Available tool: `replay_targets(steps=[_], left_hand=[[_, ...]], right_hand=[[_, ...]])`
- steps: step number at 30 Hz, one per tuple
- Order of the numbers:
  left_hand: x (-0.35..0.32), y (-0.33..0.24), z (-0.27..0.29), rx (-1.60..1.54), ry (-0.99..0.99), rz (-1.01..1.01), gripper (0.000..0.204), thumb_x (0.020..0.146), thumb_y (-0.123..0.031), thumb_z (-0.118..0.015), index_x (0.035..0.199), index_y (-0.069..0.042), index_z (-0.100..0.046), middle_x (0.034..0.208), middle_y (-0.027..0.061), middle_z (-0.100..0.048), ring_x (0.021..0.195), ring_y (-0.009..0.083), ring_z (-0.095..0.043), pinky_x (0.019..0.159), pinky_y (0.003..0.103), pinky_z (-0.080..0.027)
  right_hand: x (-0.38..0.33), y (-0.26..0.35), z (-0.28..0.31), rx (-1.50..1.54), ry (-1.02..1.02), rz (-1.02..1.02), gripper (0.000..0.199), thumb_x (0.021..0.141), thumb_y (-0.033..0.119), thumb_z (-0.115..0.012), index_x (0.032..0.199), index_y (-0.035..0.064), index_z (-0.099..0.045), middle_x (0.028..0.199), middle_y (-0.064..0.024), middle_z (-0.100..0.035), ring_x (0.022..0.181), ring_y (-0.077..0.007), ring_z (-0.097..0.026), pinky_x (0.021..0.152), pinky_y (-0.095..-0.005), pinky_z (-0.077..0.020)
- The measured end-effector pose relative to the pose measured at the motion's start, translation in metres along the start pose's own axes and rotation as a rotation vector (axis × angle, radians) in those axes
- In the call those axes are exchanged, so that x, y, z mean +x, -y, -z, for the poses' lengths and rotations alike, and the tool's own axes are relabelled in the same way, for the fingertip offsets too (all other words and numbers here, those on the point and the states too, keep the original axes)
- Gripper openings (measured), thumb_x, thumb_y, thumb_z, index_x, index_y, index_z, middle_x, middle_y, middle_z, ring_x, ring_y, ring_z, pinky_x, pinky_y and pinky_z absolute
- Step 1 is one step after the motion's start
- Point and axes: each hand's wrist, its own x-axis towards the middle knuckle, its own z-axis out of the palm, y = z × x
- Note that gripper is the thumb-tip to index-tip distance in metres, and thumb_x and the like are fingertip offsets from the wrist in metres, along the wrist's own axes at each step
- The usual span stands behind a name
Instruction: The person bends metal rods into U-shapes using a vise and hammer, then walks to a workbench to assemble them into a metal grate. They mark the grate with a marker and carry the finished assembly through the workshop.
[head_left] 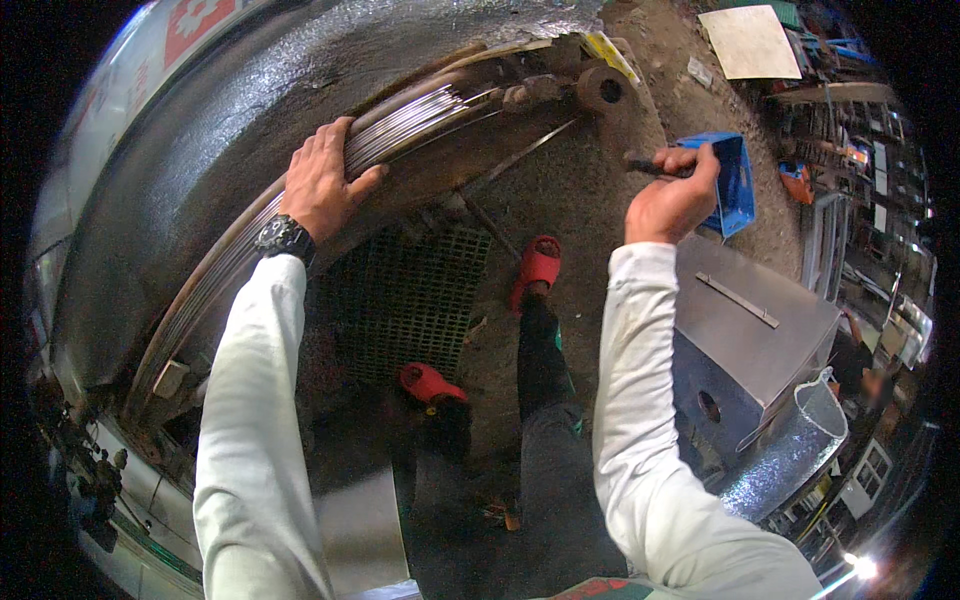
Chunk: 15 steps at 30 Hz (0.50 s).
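Note:
My left hand [325, 185], with a dark watch at its wrist, lies with fingers stretched over a bundle of thin shiny metal rods [410, 118]. The rods run along a long, curved-looking brown metal edge beside a large dark, glossy surface [230, 110]. Across open space to the right, my right hand [668, 205] is closed around a short dark stick-like thing [642, 164], whose kind does not show clearly. Its exposed end points left, below a rusty round metal end [603, 90] and apart from it. My fist hides the rest of it.
A blue plastic crate [747, 190] stands just behind my right hand. Nearer on the right are a metal box [745, 290] and a silvery foil-like roll [790, 460]. A green grid panel [430, 290] lies near my feet in red sandals [540, 262].

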Motion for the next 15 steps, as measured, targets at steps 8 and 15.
replay_targets(steps=[8,15], left_hand=[[0.004,0.001,0.001,-0.019,0.063,0.000,0.081,0.086,-0.042,-0.072,0.145,0.001,-0.038,0.137,0.0242,-0.052,0.127,0.0393,-0.050,0.110,0.048,-0.038],[0.001,0.002,0.001,-0.072,0.035,0.008,0.078,0.084,-0.036,-0.075,0.143,-0.001,-0.040,0.134,0.0227,-0.052,0.125,0.0397,-0.050,0.109,0.049,-0.037]], right_hand=[[0.023,0.009,0.041,0.128,0.775,-0.203,0.048,0.099,0.038,-0.046,0.061,0.0092,-0.042,0.060,-0.0048,-0.042,0.062,-0.0197,-0.040,0.076,-0.0375,-0.0358],[0.014,0.004,0.027,0.120,0.591,-0.199,0.050,0.097,0.031,-0.051,0.053,0.0121,-0.037,0.052,-0.0030,-0.035,0.053,-0.0169,-0.035,0.065,-0.0346,-0.0329]])
